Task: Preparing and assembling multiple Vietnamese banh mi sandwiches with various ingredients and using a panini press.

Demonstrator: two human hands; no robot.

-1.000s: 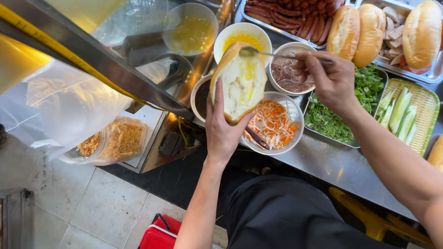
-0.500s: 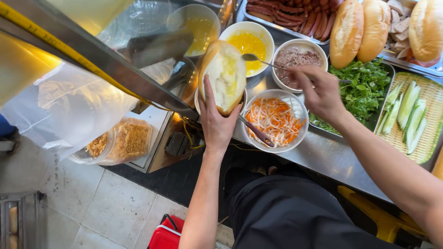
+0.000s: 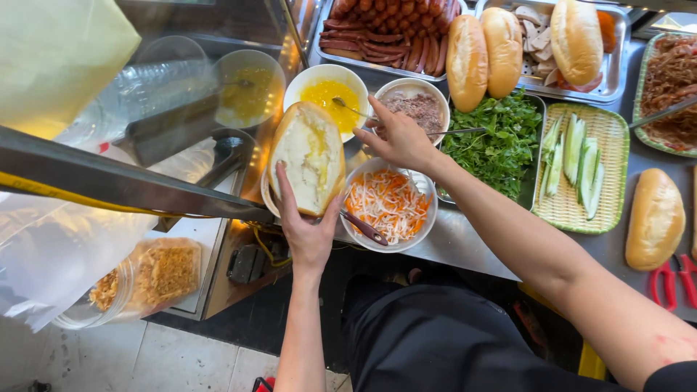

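Left hand (image 3: 308, 236) cups the split roll (image 3: 308, 156) from below, fingers wrapped round it, over the worktop (image 3: 465, 243). Right hand (image 3: 396, 138) pinches a spoon (image 3: 348, 107) in the yellow sauce bowl (image 3: 323, 91) at 12 o'clock of the roll; carrot bowl (image 3: 388, 207) sits at 4.

**Bright, even light; glare at the glass**

Soft daylight falls evenly over the bench (image 3: 465, 239), and colours are vivid. Shadows are faint, only thin ones under the bowls. The glass case (image 3: 181, 94) at left throws pale reflections that wash out what lies behind it. The plastic bag (image 3: 58, 254) glows overexposed. Focus is sharp at centre. Wide-angle stretch bends the edges, and the floor (image 3: 145, 356) is dimmer.
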